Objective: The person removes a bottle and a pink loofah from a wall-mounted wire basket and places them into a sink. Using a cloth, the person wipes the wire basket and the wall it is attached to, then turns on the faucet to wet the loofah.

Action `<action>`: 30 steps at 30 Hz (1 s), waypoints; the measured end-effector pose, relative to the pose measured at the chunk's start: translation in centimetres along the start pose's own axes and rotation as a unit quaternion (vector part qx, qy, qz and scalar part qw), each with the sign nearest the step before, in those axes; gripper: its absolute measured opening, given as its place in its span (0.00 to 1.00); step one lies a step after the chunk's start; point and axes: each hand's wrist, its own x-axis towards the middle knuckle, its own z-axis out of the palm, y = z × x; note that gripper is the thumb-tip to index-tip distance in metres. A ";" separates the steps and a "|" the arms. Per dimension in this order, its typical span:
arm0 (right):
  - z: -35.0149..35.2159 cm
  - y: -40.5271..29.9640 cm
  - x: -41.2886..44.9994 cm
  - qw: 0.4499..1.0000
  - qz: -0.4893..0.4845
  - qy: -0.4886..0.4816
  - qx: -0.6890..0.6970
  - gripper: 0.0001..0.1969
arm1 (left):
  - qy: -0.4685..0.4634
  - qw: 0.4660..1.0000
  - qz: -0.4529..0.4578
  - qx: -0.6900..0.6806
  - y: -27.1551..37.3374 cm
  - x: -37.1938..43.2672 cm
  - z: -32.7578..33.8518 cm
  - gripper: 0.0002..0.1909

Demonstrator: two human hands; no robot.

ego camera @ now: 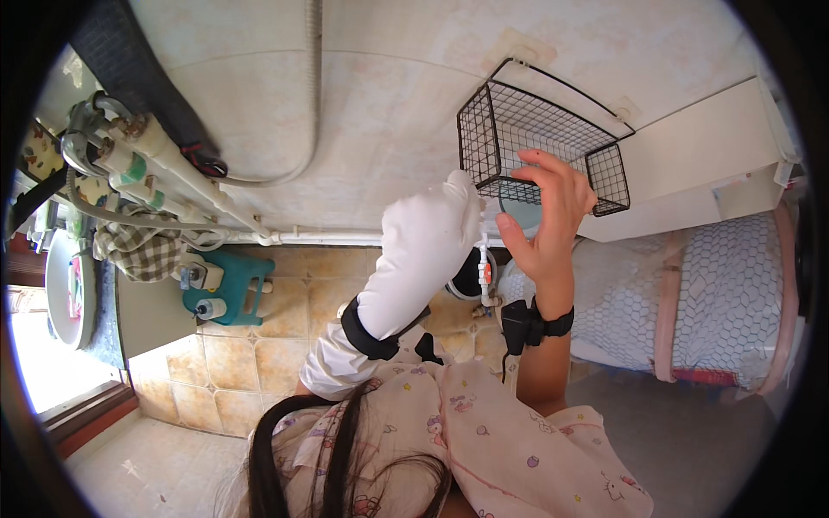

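Observation:
A black wire-mesh basket [544,123] hangs against the wall, held by its thin rail. My left hand [431,220], in a white glove, has its fingers drawn together beside the basket's lower left corner. Whether it grips the wire there cannot be made out. Bare and bent at the wrist, my right hand [550,207] overlaps the basket's front edge in view. Its thumb stands apart from the curled fingers, and no held thing shows between them. Behind that hand, a pale bluish rounded object [521,210] is partly hidden.
White pipes [324,238] run along the wall's foot, with a valve [485,273] near a dark bucket [463,278]. A covered cylindrical tank [622,304] lies right. Left are a teal stool [239,285] bearing bottles, a checked cloth [146,246] and a basin [61,291].

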 end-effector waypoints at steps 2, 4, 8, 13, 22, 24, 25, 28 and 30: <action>0.0 0.0 0.1 1.000 0.002 0.004 0.002 0.21 | 0.011 1.000 -0.004 -0.011 0.7 0.4 -0.3 0.09; -0.1 -0.1 0.1 1.000 0.003 0.006 0.003 0.21 | 0.022 0.999 -0.010 -0.023 1.5 0.9 -1.1 0.09; -0.3 0.0 0.0 1.000 0.004 0.006 0.005 0.20 | 0.037 0.999 0.010 -0.039 2.2 1.0 -1.4 0.06; -0.5 0.1 0.0 1.000 -0.005 0.004 0.017 0.20 | -0.048 0.999 -0.006 0.013 1.1 -1.8 2.8 0.07; -0.9 -0.5 -1.2 0.990 0.020 0.072 0.120 0.18 | -0.113 0.873 -0.162 -0.446 -2.1 -3.1 1.1 0.10; -0.9 -1.4 -3.2 0.977 0.027 0.040 0.205 0.18 | -0.141 0.799 -0.188 -0.553 -3.2 -3.1 0.7 0.12; -1.1 -2.1 -3.8 0.957 0.042 0.011 0.286 0.17 | -0.174 0.711 -0.209 -0.649 -3.4 -3.3 0.3 0.13; -0.2 -3.9 -3.5 0.869 0.201 -0.074 0.447 0.20 | -0.187 0.658 -0.253 -0.684 -3.0 -3.6 -1.6 0.15; 0.4 -4.0 -3.9 0.812 0.254 -0.094 0.517 0.20 | -0.193 0.637 -0.271 -0.696 -3.1 -3.7 -1.9 0.15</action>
